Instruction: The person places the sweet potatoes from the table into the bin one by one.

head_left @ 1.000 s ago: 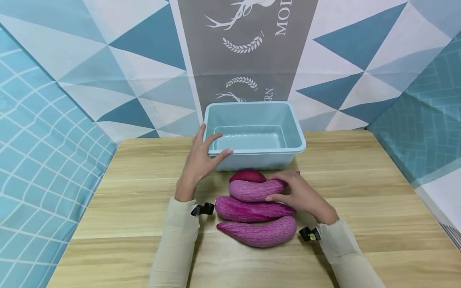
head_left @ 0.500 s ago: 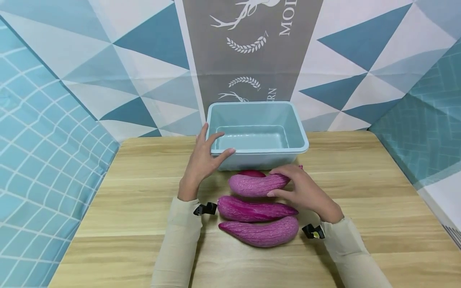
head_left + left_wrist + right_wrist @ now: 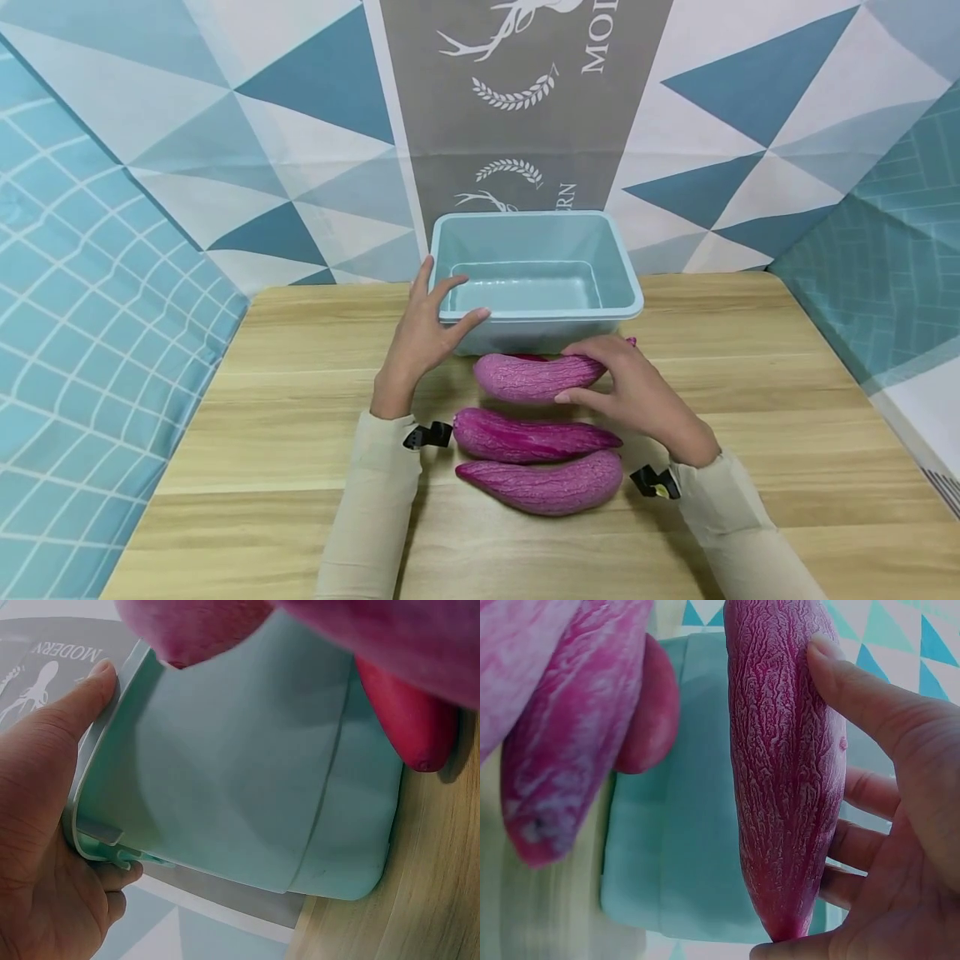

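A light-blue plastic basin [image 3: 525, 336] stands at the table's back. My left hand [image 3: 423, 333] holds its near left corner; the left wrist view shows thumb along the rim and fingers curled beneath it. In my right hand [image 3: 626, 383] is a wrinkled pinkish-purple sweet potato [image 3: 525, 379], gripped near its right end and raised in front of the basin. Thumb and fingers wrap its side in the right wrist view. Behind it, a smooth dark-red sweet potato [image 3: 412, 720] lies against the basin's foot, mostly hidden from the head view.
Two more purple sweet potatoes lie side by side nearer me, a darker one [image 3: 525, 437] and a paler one [image 3: 551, 486]. The basin's inside shows only its bare floor. Patterned cloth walls [image 3: 315, 100] rise behind the wooden table [image 3: 285, 467] and at both sides.
My right hand has lifted the pale sweet potato up and toward the basin, away from the darker one. It now covers most of the dark-red one. My left hand has stayed at the rim.
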The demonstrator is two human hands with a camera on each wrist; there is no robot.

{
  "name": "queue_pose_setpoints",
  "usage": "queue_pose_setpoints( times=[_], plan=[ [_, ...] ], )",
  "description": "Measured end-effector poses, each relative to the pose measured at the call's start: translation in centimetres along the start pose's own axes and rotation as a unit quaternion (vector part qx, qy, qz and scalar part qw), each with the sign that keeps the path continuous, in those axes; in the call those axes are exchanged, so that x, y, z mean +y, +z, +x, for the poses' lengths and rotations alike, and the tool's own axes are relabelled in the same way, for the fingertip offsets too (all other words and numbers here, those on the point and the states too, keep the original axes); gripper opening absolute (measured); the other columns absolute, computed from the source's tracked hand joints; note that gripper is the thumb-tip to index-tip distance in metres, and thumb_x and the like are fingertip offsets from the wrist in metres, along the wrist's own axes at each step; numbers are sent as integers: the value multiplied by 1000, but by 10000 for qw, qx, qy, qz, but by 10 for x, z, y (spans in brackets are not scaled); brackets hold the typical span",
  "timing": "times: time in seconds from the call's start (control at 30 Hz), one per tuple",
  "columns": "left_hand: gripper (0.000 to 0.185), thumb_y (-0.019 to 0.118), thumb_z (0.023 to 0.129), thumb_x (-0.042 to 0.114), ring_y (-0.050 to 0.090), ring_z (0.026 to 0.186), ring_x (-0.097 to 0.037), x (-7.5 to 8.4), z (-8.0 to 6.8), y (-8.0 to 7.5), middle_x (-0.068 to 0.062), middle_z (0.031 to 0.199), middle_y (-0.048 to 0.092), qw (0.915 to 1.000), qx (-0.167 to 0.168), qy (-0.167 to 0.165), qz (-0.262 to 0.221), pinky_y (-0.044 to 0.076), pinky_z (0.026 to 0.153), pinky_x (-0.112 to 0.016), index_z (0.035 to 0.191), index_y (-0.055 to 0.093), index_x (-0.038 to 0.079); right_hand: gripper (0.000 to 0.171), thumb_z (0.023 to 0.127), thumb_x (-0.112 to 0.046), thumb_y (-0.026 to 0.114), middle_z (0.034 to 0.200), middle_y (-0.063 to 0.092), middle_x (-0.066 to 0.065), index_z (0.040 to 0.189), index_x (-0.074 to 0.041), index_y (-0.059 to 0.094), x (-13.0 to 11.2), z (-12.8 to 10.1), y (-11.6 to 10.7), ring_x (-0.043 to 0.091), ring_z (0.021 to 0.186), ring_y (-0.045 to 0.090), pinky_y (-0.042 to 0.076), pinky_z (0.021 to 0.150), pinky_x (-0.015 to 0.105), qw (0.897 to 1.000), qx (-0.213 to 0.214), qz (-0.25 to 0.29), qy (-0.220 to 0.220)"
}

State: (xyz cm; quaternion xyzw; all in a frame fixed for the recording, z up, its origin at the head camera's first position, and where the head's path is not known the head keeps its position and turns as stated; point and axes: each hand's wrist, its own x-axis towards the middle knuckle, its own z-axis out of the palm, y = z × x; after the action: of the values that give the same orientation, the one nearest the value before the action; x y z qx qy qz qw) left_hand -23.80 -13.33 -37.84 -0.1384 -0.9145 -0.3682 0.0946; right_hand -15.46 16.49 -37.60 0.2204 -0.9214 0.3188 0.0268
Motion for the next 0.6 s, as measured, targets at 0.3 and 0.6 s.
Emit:
queue_pose_setpoints(
  times=[0.3,0.6],
  plan=[
    [67,68,89,59,13,157,-41,0,1,1,-9,172,4,10000,13,19,53,40,111,-66,144,54,25,51,79,-41,85,120,68,-2,122,-22,66,-9,-3,-7,19,113,59,47,101,49,9997,68,-186,-120],
    [67,67,89,59,14,157,-41,-1,1,0,-9,172,4,10000,30,23,22,38,112,-67,145,53,26,52,79,-42,85,122,68,0,123,-21,65,-13,-3,-13,22,119,58,46,105,52,9995,117,-221,-202]
  ],
)
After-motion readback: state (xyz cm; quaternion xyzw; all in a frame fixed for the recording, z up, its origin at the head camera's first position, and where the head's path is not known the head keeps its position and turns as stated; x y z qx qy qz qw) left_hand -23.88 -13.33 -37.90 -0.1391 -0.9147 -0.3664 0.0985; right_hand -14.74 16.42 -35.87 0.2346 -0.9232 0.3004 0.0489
